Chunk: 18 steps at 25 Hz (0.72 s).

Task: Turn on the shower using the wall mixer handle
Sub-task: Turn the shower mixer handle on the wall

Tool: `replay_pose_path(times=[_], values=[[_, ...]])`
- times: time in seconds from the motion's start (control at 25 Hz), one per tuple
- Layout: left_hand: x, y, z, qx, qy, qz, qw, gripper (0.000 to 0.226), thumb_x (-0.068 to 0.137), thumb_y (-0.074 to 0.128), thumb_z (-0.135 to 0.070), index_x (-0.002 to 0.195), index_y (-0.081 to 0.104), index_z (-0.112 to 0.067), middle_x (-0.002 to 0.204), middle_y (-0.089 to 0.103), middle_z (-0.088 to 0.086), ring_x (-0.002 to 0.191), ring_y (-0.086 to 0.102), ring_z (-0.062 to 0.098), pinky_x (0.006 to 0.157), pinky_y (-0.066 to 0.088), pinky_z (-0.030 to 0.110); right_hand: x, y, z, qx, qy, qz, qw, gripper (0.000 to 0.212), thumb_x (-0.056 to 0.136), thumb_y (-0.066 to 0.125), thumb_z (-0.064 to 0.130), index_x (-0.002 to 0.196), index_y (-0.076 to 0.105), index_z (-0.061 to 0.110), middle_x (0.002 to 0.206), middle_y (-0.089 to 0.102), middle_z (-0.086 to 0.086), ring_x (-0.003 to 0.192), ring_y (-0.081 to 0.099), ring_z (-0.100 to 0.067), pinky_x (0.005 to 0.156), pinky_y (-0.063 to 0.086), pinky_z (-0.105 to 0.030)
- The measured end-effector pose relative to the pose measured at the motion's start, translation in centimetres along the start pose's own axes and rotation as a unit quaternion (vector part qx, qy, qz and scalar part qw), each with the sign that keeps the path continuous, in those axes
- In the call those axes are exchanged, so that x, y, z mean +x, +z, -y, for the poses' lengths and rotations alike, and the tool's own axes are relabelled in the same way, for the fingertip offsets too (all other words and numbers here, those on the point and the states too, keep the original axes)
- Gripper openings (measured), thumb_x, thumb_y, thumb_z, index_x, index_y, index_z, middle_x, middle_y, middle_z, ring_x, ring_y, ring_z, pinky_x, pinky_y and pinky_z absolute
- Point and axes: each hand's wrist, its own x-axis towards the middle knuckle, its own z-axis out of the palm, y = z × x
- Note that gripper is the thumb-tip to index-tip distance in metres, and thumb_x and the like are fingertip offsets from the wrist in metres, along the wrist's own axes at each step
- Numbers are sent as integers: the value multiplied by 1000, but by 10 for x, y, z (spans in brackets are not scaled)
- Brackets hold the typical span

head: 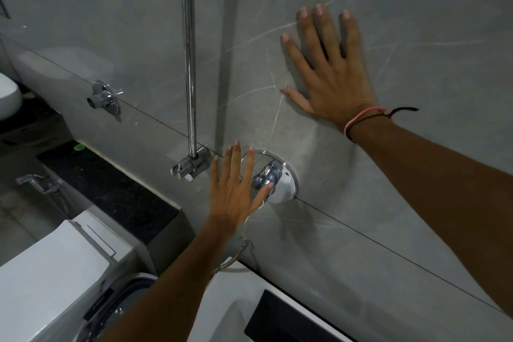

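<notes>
View from above the person's arms, facing a grey tiled wall. The left hand is spread, fingers extended and apart, holding nothing; it hovers in front of the round chrome mixer plate. The wall mixer handle projects from that plate just beyond the thumb side of this hand, the thumb tip lying at or very near its lower end; actual contact cannot be judged. The right hand is also spread, palm flat against the wall, well above and to the far side of the handle, apparently bracing the body.

The step in hand appears to be the reach, with no grip yet formed. To do it well, the left fingers should curl around the handle's free end rather than push it with an open palm, and the lever should be moved slowly, since the direction that opens the flow cannot be read here. The braced right hand may usefully stay planted.

Just beyond the left fingertips, a chrome riser pipe ends in a bracket. Below the left forearm stands a white top-loading machine; its opening is dark and its contents cannot be made out.
</notes>
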Motion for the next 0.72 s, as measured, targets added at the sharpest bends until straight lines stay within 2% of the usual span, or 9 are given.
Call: replay_pose_path(times=[0.2,0.36,0.48,0.56,0.72], values=[[9,4,-14,-7,14,38,999,91,94,14,-74,164,4,-18,173,3,14,159,6,31,125,0,53,0,-2,0,-3,3,-4,1000,92,107,31,70,175,7,13,177,6,-29,163,11,-49,125,-1,-67],[13,9,-30,-36,11,37,999,72,106,32,-53,163,10,-14,173,12,8,160,9,22,128,0,49,1,0,0,-9,3,-8,1000,93,106,32,71,175,8,13,177,8,-28,163,13,-48,124,-1,-66],[14,8,-37,-32,3,35,999,71,106,44,-42,163,11,-13,173,12,6,160,6,19,126,-9,45,0,1,0,-18,7,-16,1000,93,106,31,70,175,9,13,176,10,-29,163,15,-48,125,2,-67],[14,8,-39,-24,-7,40,999,77,99,61,-37,161,21,-15,172,15,8,160,8,19,126,-9,47,0,3,1,-19,8,-21,1000,93,106,32,71,175,10,13,176,11,-28,163,15,-48,125,3,-67],[8,12,-46,-23,-27,25,999,78,82,83,-28,150,46,-18,168,31,9,157,25,21,128,10,56,1,4,1,-22,16,-28,999,93,105,32,72,175,13,13,176,13,-27,163,17,-47,125,3,-66]])
